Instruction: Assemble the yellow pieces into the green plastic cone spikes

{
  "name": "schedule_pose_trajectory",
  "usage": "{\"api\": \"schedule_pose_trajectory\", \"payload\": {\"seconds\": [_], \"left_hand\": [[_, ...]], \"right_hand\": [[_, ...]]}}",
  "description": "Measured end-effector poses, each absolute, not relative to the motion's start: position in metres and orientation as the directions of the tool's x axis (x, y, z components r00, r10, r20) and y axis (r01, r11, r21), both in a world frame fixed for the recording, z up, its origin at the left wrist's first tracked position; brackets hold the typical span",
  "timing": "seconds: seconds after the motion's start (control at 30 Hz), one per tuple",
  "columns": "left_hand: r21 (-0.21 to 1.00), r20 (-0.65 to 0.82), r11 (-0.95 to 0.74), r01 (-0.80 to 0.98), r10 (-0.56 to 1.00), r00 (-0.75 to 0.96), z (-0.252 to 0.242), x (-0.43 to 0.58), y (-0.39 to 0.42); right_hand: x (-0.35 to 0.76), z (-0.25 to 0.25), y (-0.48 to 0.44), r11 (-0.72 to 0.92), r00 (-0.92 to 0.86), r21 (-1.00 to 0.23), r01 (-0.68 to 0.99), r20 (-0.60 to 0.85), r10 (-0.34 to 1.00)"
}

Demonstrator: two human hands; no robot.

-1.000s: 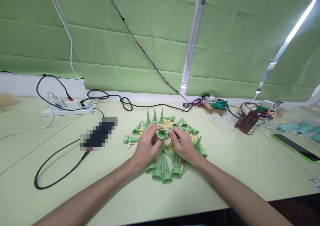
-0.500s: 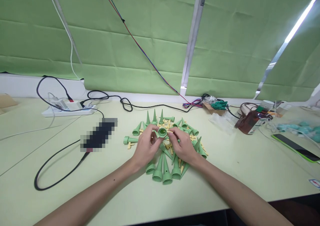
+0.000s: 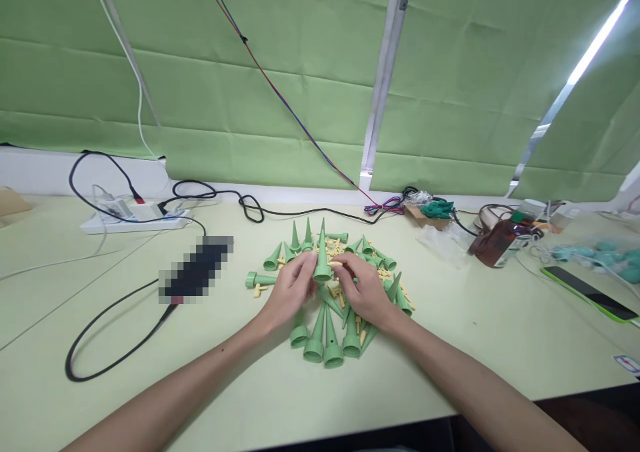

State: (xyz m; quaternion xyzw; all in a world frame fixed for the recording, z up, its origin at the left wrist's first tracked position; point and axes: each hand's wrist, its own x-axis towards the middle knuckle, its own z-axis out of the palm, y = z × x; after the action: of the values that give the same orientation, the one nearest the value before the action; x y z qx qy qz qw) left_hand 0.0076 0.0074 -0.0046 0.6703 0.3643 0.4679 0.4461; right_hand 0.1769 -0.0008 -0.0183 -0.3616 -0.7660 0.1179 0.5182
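In the head view, the left hand point(image 3: 293, 284) has its grip closed on the lower side of a green cone point(image 3: 323, 259), just above the middle of the frame's lower half. The cone points up, its wide collar beside the thumb. The right hand point(image 3: 364, 284) pinches a small yellow piece point(image 3: 336, 263) between its fingertips, just right of the cone; whether piece and cone touch cannot be told.

The bottle label point(image 3: 511, 247) at right and the sticker point(image 3: 627, 364) at the right edge are too small to read.

More green cones point(image 3: 315, 345) and yellow pieces point(image 3: 259, 291) ring the hands closely on the worktop point(image 3: 280, 402), and the hands hide part of the pile. A blurred-out dark object point(image 3: 197, 269) and a power strip point(image 3: 90, 225) lie at left. At right are an open box point(image 3: 425, 219), clear plastic point(image 3: 443, 244), a brown bottle point(image 3: 493, 244) and a green-edged phone point(image 3: 590, 293), all well apart from the hands.
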Motion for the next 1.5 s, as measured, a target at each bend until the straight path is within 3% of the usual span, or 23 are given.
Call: {"api": "schedule_pose_trajectory", "payload": {"seconds": [0.33, 0.6, 0.9, 1.5], "left_hand": [[0.904, 0.351, -0.411, 0.118, 0.87, 0.346, -0.009, 0.005, 0.01], [0.719, 0.503, -0.606, 0.34, 0.792, 0.346, -0.007, 0.004, 0.007], [0.599, 0.6, -0.724, 0.341, 0.689, 0.407, -0.007, 0.004, 0.005], [0.415, 0.642, -0.821, 0.393, 0.57, 0.512, -0.019, 0.001, 0.008]], "right_hand": [[0.179, -0.021, 0.002, 0.653, -0.254, -0.635, 0.413, 0.608, 0.752], [0.18, -0.024, 0.003, 0.627, -0.256, -0.657, 0.419, 0.577, 0.776], [0.18, -0.023, 0.004, 0.632, -0.247, -0.621, 0.463, 0.595, 0.765], [0.179, -0.025, 0.005, 0.613, -0.243, -0.603, 0.51, 0.583, 0.776]]}}
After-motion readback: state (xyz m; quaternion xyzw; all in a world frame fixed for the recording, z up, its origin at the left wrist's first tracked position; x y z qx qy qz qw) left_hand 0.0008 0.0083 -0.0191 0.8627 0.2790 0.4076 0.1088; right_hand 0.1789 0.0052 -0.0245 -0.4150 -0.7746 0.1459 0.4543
